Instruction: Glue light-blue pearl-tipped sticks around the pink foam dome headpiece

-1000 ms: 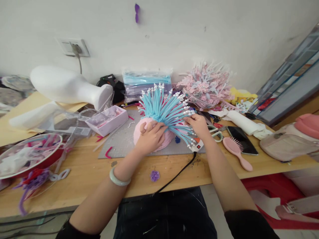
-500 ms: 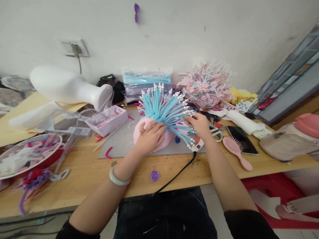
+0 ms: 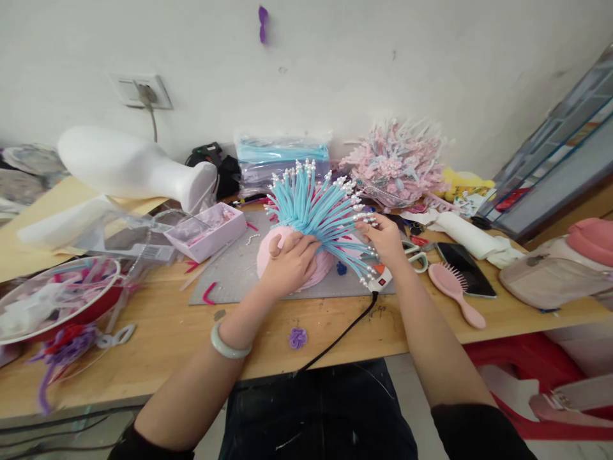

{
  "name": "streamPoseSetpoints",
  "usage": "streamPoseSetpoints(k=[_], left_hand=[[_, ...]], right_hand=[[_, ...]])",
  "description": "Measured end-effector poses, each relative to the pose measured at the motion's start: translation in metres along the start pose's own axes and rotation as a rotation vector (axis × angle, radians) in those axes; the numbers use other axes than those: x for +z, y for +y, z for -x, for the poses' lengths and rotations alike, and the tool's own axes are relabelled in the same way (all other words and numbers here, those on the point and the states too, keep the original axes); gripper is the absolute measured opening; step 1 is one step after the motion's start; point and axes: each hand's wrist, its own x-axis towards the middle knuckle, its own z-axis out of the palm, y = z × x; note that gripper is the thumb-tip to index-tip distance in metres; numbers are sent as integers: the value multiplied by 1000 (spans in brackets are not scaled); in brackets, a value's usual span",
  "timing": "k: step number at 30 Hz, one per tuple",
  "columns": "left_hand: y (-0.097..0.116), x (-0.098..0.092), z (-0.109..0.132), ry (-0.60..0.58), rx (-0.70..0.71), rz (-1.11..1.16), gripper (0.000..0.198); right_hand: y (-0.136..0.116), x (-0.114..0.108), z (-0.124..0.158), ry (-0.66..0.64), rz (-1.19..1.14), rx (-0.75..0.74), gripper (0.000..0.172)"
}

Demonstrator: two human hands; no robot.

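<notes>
A pink rounded base [image 3: 322, 271] lies on a grey cutting mat [image 3: 230, 275], with a fan of light blue pipe cleaners [image 3: 306, 204] spreading from its far side. White pearl beads tip the blue stems. My left hand [image 3: 290, 262] is over the base, fingers curled round its top and touching the roots of the stems; a pale bangle circles that wrist. At the fan's right edge, my right hand [image 3: 384, 239] pinches the beaded end of one blue pipe cleaner. Beneath the right-hand stems, partly covered, lies a white and orange glue gun [image 3: 382, 280] with a black cord.
Scissors [image 3: 419, 260], a pink hairbrush [image 3: 457, 295] and a black phone-like slab [image 3: 472, 271] are on the right. To the left stand a lilac box [image 3: 211, 233] and a red-and-white basin [image 3: 103, 300] of scraps. A purple flower [image 3: 297, 338] sits near the front edge.
Almost nothing differs. My right hand has shifted very slightly at the beaded tips; my left hand stays on the pink base.
</notes>
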Motion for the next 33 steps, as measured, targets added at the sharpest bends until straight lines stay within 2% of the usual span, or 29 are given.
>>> streamPoseSetpoints(k=[4,13,17,21,26,33], left_hand=[[0,1,1,4,8,-11,31],[0,3,3,52,40,-30,30],[-4,1,6,189,67,-42,24],[-10,-2,6,302,-26,-25,19],[-10,0,5,253,-61,3,20],[-5,2,5,186,-88,-1,22]], right_hand=[[0,1,0,22,-93,3,30],[-2,1,1,-12,-225,16,32],[1,1,-1,11,-236,11,32],[6,1,-3,65,-239,17,31],[8,1,-4,107,-217,63,35],[2,2,-2,74,-250,76,35]])
